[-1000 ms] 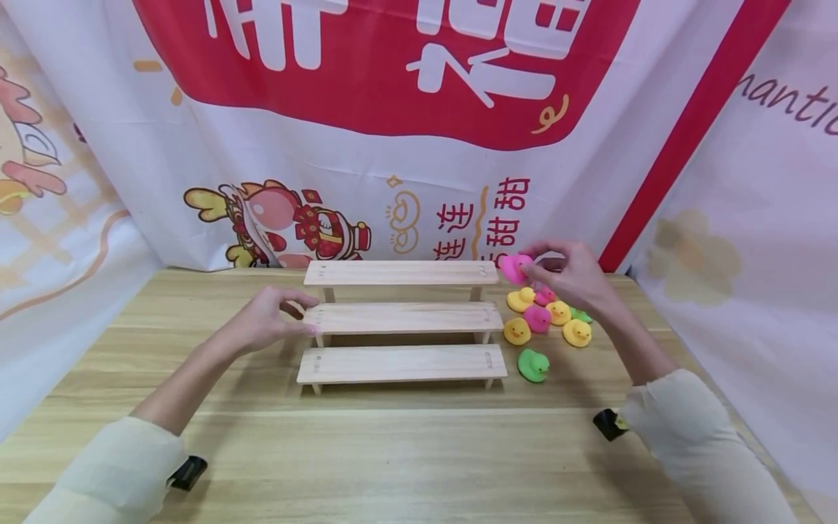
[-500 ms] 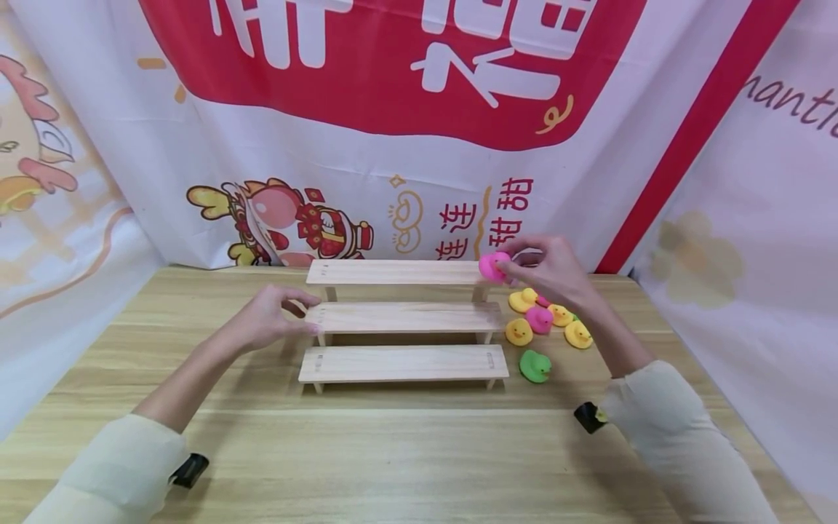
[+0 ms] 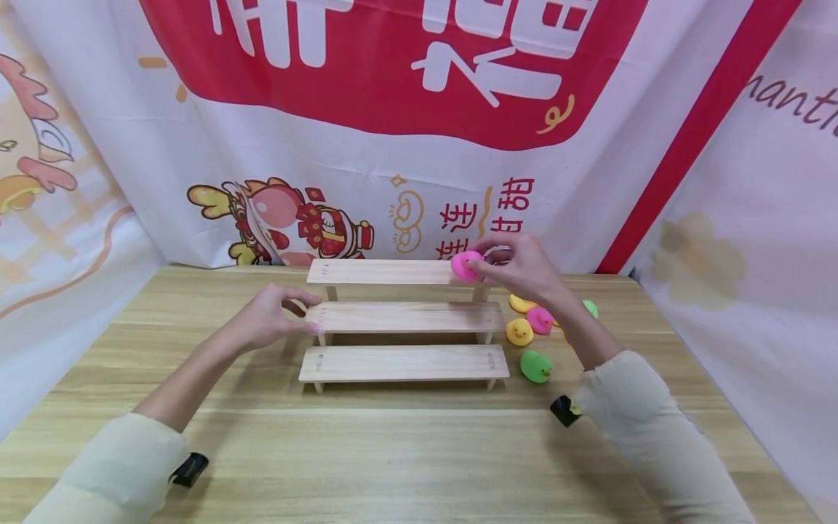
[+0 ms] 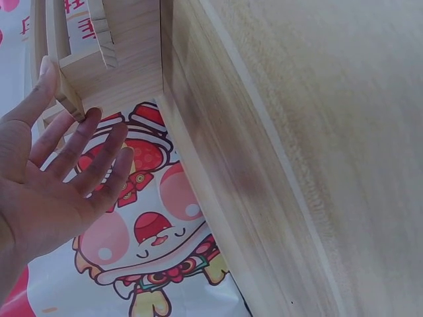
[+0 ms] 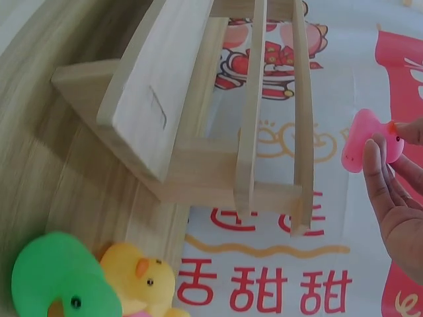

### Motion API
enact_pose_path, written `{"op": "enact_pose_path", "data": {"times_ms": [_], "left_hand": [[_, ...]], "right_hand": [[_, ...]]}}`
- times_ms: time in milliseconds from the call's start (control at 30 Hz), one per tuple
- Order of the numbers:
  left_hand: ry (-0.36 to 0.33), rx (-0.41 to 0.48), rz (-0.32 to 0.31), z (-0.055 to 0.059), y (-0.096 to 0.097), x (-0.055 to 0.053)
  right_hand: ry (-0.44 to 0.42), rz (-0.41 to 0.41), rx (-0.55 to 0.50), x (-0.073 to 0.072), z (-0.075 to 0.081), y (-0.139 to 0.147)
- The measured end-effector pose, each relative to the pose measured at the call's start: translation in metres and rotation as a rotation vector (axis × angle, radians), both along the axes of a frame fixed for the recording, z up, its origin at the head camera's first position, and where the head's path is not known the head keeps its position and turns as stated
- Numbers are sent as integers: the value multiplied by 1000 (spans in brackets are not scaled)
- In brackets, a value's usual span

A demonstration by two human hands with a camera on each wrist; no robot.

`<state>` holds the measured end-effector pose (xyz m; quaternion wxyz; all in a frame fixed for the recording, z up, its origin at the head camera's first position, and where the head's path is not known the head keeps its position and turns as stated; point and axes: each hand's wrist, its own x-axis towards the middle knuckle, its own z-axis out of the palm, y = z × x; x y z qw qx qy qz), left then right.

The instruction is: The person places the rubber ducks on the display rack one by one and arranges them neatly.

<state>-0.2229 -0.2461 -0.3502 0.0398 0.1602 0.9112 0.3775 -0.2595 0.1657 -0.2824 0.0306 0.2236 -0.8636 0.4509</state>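
A three-tier wooden display stand (image 3: 402, 318) stands mid-table with bare boards. My left hand (image 3: 265, 320) grips the left end of its middle board; in the left wrist view the thumb (image 4: 47, 76) lies over the board's end and the fingers reach beneath. Above the top board, toward its right end, my right hand (image 3: 524, 268) pinches a pink rubber duck (image 3: 463, 266) between thumb and fingers. The right wrist view shows this duck held apart from the boards, its head turned toward the palm.
Right of the stand lie several more rubber ducks: a green duck (image 3: 535, 366) in front, a yellow duck (image 3: 519, 332), a deeper pink duck (image 3: 540, 319) and others partly hidden by my right forearm. A printed cloth (image 3: 366, 196) hangs behind the table.
My right hand has carried the pink duck leftward, from beyond the top board's right end to over the board. My left hand has stayed at the middle board.
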Motion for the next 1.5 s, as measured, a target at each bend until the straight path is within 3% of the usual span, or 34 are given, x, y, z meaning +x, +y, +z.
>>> {"op": "enact_pose_path", "data": {"times_ms": [833,1167,1500], "left_hand": [[37,-3,-32,0,-2,-1],[37,2,-29,0,-2,0],[27,-5,-25,1,0,-1]], "right_hand": [[134,183,15,-11,-5,-52],[72,216,13,-12,-2,-85],[92,250,73,-19,-1,-116]]}}
